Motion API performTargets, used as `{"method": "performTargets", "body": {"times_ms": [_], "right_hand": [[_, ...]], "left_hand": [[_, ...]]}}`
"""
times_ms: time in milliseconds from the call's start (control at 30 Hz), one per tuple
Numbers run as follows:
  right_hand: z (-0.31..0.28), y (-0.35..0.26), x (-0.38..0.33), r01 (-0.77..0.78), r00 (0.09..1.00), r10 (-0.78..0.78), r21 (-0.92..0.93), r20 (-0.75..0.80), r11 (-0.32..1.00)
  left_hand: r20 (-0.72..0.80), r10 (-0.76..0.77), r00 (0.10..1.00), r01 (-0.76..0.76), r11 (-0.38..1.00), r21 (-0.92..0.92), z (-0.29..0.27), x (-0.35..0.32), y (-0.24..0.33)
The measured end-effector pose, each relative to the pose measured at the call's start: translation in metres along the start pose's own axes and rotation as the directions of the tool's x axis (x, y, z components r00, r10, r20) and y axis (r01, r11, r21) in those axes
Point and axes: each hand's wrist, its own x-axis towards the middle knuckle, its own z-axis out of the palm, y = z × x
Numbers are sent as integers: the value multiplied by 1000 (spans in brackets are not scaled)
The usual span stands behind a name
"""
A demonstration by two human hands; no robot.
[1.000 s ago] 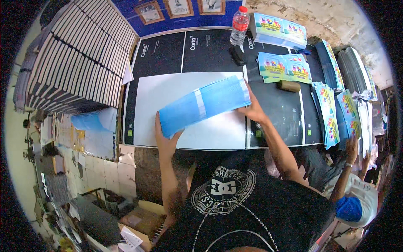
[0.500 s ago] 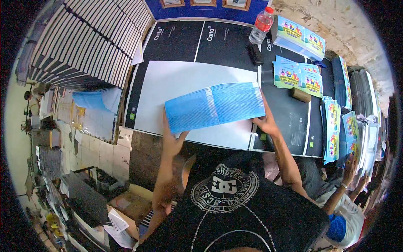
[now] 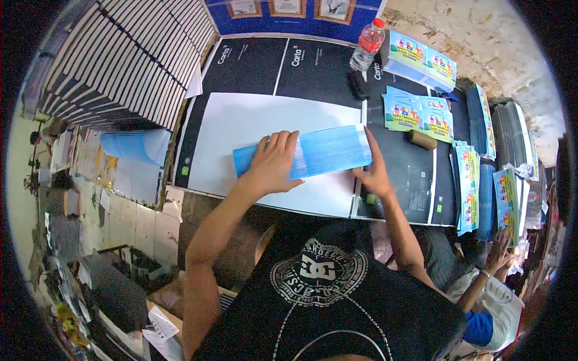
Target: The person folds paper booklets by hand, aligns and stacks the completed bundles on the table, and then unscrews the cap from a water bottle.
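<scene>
A thick stack of light blue folded sheets (image 3: 328, 150) lies slightly tilted over a large white sheet (image 3: 223, 132) on the table. My left hand (image 3: 274, 163) reaches across the stack's left half, its fingers over the top and the thumb along the near side. At the right end, my right hand (image 3: 373, 171) presses against the stack, its fingers up along that edge and its thumb by the near corner. The stack's underside is hidden, so I cannot tell whether it rests on the white sheet.
Tall piles of black-and-white layered books (image 3: 120, 66) rise at the left. A water bottle (image 3: 367, 45), a brown block (image 3: 421, 139) and colourful printed booklets (image 3: 418, 114) are on the black tabletop (image 3: 319, 69). A co-worker's hand (image 3: 498, 249) is by booklets at the right.
My left hand has gone from the stack's left end to over its top, covering part of it. My right hand stays at the right end. The stack sits a little lower.
</scene>
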Motion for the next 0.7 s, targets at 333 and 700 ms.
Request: {"method": "performTargets", "body": {"times_ms": [333,700], "right_hand": [[46,-70,-6,357,934,-218,-689,284,630],[48,-67,-14,376,926,-246,-628,287,682]], "left_hand": [[-53,-27,998,29,998,49,0,9,-2],[109,-31,994,55,974,-218,-11,42,-43]]}}
